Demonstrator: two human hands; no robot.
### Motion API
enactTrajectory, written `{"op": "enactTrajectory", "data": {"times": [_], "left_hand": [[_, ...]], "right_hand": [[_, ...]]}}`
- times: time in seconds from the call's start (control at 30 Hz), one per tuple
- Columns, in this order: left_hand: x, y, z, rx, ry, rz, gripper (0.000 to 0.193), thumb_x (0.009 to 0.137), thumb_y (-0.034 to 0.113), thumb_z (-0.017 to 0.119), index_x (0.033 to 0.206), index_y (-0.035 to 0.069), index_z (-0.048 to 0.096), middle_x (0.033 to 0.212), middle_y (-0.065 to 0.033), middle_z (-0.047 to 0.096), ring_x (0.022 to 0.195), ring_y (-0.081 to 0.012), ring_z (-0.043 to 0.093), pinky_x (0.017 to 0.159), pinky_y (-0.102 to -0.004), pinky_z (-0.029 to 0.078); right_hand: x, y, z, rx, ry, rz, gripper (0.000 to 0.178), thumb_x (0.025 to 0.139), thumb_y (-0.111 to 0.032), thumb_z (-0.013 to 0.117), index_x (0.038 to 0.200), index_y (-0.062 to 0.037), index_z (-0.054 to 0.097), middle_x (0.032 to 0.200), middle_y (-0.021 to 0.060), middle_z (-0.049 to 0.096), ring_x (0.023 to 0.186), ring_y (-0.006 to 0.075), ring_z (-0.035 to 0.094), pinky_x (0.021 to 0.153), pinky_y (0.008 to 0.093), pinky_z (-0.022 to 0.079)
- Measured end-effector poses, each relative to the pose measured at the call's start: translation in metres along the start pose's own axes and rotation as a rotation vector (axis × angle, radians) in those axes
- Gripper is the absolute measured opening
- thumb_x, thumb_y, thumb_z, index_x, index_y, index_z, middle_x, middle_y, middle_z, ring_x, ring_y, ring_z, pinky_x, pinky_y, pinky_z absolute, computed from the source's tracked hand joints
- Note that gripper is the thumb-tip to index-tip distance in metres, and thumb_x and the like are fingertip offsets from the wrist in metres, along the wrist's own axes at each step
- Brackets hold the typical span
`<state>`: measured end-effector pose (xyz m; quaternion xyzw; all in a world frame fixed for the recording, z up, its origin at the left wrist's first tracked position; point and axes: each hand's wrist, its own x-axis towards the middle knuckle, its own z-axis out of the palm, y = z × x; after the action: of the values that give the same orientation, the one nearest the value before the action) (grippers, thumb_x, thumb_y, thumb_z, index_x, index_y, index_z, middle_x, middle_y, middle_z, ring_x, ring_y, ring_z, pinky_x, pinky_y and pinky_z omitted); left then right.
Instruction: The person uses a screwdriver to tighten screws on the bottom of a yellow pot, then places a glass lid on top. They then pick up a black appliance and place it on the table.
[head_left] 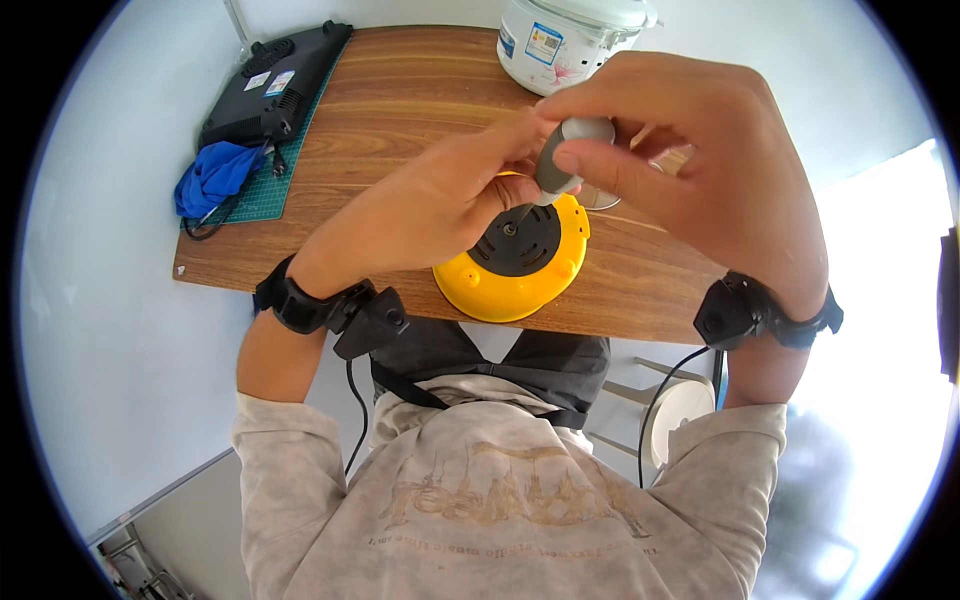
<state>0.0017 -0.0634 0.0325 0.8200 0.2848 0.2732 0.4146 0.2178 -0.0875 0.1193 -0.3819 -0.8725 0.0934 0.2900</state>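
Observation:
A screwdriver with a grey and white handle stands tilted over a yellow round appliance. Its thin shaft runs down to the middle of the appliance's black slotted base plate, which faces up. The fingers of my left hand are closed round the lower handle. My right hand grips the upper handle between thumb and fingers. Part of the appliance's far side is hidden behind my left hand. Whether the tip sits in a screw is too small to tell.
A white rice cooker stands at the table's far edge. On the left, a black flat device and a blue cloth lie on a green cutting mat. A clear round dish shows partly beyond the appliance. A stool stands below right.

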Motion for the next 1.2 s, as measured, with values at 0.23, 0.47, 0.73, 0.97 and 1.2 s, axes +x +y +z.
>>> {"op": "enactTrajectory", "data": {"times": [0.23, 0.47, 0.73, 0.97, 1.2], "left_hand": [[0.004, -0.018, 0.005, -0.256, 0.045, 0.219, 0.039, 0.101, 0.002, 0.058, 0.139, 0.007, 0.049, 0.136, -0.0067, 0.051, 0.118, -0.0165, 0.057, 0.101, -0.0326, 0.051], [0.005, -0.017, 0.014, -0.131, 0.18, 0.08, 0.033, 0.093, 0.009, 0.072, 0.122, 0.002, 0.059, 0.105, -0.0106, 0.066, 0.094, -0.0244, 0.066, 0.09, -0.0342, 0.056], [0.007, -0.013, 0.01, -0.096, 0.174, 0.143, 0.03, 0.096, -0.003, 0.059, 0.125, 0.004, 0.058, 0.095, -0.0129, 0.068, 0.089, -0.0242, 0.066, 0.085, -0.0351, 0.053], [0.008, -0.018, 0.006, -0.21, 0.076, 0.139, 0.044, 0.094, -0.008, 0.051, 0.135, 0.008, 0.051, 0.104, -0.007, 0.065, 0.1, -0.0171, 0.063, 0.089, -0.0318, 0.051], [0.006, -0.011, 0.006, -0.383, 0.063, 0.048, 0.056, 0.093, -0.001, 0.069, 0.143, 0.006, 0.046, 0.132, -0.0028, 0.054, 0.135, -0.0131, 0.044, 0.103, -0.0296, 0.047]], "right_hand": [[0.018, 0.017, 0.002, -0.404, 0.034, -0.227, 0.036, 0.079, -0.032, 0.087, 0.068, -0.0037, 0.067, 0.053, 0.0052, 0.055, 0.044, 0.013, 0.046, 0.044, 0.0269, 0.03], [0.015, 0.008, 0.016, -0.402, 0.091, -0.119, 0.046, 0.086, -0.035, 0.081, 0.058, -0.0046, 0.061, 0.047, 0.0061, 0.044, 0.041, 0.0147, 0.041, 0.044, 0.0289, 0.027], [0.002, 0.009, 0.006, -0.148, 0.082, -0.207, 0.026, 0.083, -0.019, 0.08, 0.105, -0.0072, 0.071, 0.067, 0.001, 0.062, 0.054, 0.0103, 0.054, 0.051, 0.0233, 0.042], [0.004, 0.009, -0.001, -0.114, -0.051, -0.011, 0.021, 0.078, -0.018, 0.082, 0.086, -0.0043, 0.069, 0.059, 0.0014, 0.053, 0.05, 0.0106, 0.047, 0.049, 0.024, 0.037], [0.018, 0.02, 0.012, -0.311, 0.04, 0.008, 0.047, 0.081, -0.035, 0.083, 0.059, -0.0037, 0.057, 0.046, 0.0036, 0.038, 0.041, 0.0134, 0.032, 0.043, 0.029, 0.025]]}}
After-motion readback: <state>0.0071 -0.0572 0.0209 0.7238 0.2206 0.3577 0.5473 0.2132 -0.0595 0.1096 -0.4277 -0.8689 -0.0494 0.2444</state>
